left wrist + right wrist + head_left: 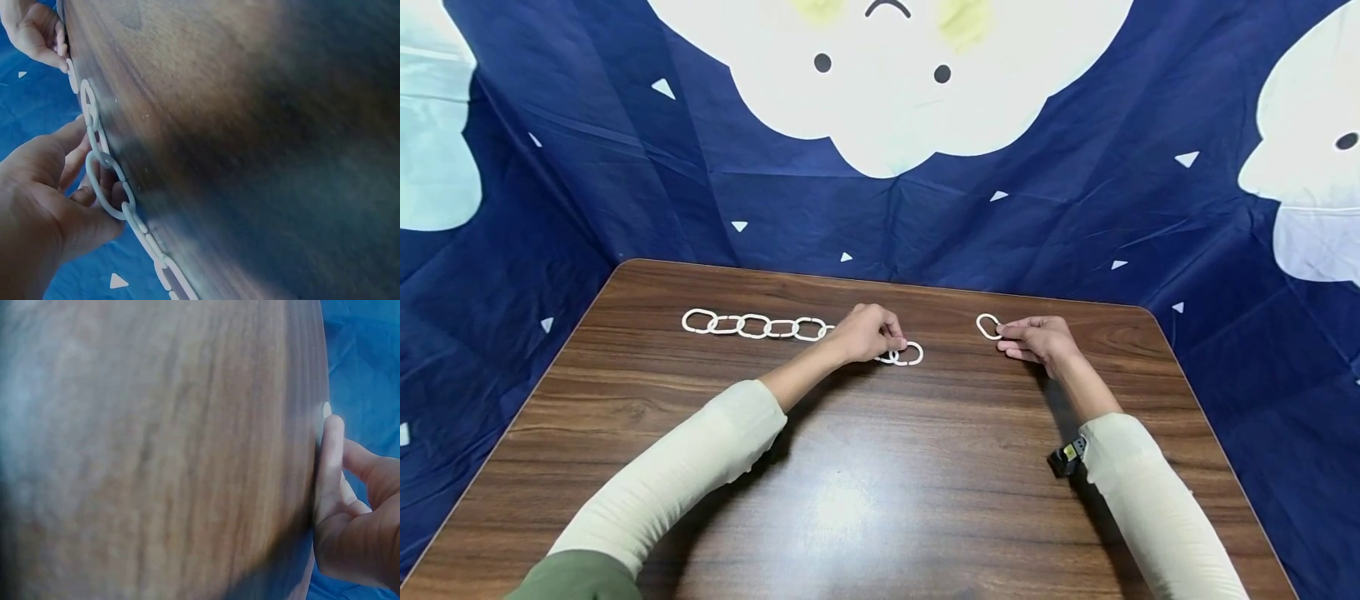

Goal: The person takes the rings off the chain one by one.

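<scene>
A chain of several white plastic links (768, 330) lies in a line along the far part of the table. My left hand (867, 332) is over the chain close to its right end, gripping it between thumb and fingers; the hand hides some links in the head view. In the left wrist view, the chain (127, 210) runs past the thumb and fingertips. Farther right, my right hand (1037, 340) pinches a single loose white link (978, 323) by its right side, apart from the chain. The right wrist view shows only a sliver of that link (327, 409).
The brown wood-grain table (880, 450) has rounded far corners. Behind it and at both sides hangs a dark blue cloth (820, 200) with white cloud shapes. A small black device (1066, 457) sits at the right wrist.
</scene>
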The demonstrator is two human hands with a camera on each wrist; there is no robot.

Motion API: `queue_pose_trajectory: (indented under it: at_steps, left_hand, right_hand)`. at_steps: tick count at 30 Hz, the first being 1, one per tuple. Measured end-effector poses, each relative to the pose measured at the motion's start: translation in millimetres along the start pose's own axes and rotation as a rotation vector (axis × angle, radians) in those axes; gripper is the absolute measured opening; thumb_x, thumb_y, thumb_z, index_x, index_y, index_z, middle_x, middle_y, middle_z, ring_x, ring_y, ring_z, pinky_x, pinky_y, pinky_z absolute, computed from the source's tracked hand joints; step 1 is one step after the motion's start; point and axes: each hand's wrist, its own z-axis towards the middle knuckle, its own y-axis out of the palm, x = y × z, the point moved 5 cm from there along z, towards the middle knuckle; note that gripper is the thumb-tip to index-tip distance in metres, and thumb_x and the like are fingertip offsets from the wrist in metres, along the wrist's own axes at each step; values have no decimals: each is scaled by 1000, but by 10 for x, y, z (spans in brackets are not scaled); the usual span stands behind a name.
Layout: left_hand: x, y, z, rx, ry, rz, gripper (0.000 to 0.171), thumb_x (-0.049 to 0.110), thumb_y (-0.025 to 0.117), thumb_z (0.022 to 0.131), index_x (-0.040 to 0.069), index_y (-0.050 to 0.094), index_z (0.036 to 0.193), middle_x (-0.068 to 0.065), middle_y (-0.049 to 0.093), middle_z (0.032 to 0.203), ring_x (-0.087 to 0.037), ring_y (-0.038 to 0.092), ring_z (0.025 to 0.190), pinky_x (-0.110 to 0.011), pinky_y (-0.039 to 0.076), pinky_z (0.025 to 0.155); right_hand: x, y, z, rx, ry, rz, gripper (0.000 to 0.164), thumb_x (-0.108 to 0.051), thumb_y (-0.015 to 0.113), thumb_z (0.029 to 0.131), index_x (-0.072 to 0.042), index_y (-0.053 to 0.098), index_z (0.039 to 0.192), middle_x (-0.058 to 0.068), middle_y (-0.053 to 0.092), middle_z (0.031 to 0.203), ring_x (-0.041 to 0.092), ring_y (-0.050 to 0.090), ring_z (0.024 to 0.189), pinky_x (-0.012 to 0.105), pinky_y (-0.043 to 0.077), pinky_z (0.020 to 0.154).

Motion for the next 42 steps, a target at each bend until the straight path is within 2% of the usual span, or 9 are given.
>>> queue_pose_trajectory:
  at_steps: [5, 16, 22, 29, 36, 42]
  left_hand:
    - [-91, -32, 19, -6, -1, -44, 12, 37, 88, 99, 33, 82, 89, 15, 79, 82, -7, 72, 84, -30, 59, 82]
    - [-281, -134, 15, 26, -3, -77, 14, 41, 89, 97, 33, 83, 89, 16, 78, 80, -10, 73, 82, -32, 61, 80]
    - [-354, -162, 35, 19, -4, -89, 14, 42, 90, 96, 33, 82, 89, 15, 80, 82, -11, 74, 82, -34, 61, 80]
    - [-368, -203, -3, 22, -1, -86, 14, 40, 92, 94, 32, 82, 88, 15, 79, 82, -11, 75, 82, -33, 62, 80]
    - [-389, -228, -19, 8, 3, -75, 16, 41, 95, 90, 33, 82, 88, 14, 79, 83, -11, 74, 82, -33, 61, 81]
    - [-417, -206, -7, -10, 13, -70, 17, 42, 98, 85, 34, 82, 85, 15, 79, 79, -11, 75, 81, -34, 60, 79]
  right_hand:
    - [27, -3, 36, -5, 10, 46, 6, 2, 74, 106, 0, 72, 110, 0, 82, 75, 5, 81, 69, 19, 66, 71]
    - [32, 3, 10, 18, 9, 43, 14, 2, 74, 106, 5, 69, 119, -1, 81, 77, 5, 81, 69, 18, 66, 72]
    - [2, -10, -39, 44, -23, 25, 22, 4, 73, 105, 8, 69, 126, -3, 81, 78, 4, 80, 68, 18, 66, 70]
    - [-40, 51, -119, 38, -70, -50, 20, -7, 75, 106, 4, 68, 121, -5, 77, 76, 4, 76, 64, 20, 65, 64]
    - [-48, 169, -217, 33, -121, -137, 25, -11, 77, 105, 5, 67, 121, -4, 71, 84, 4, 73, 64, 21, 63, 60]
    - [-61, 316, -287, 1, -148, -197, 31, -16, 80, 105, 6, 69, 124, -2, 79, 90, 6, 75, 66, 21, 63, 60]
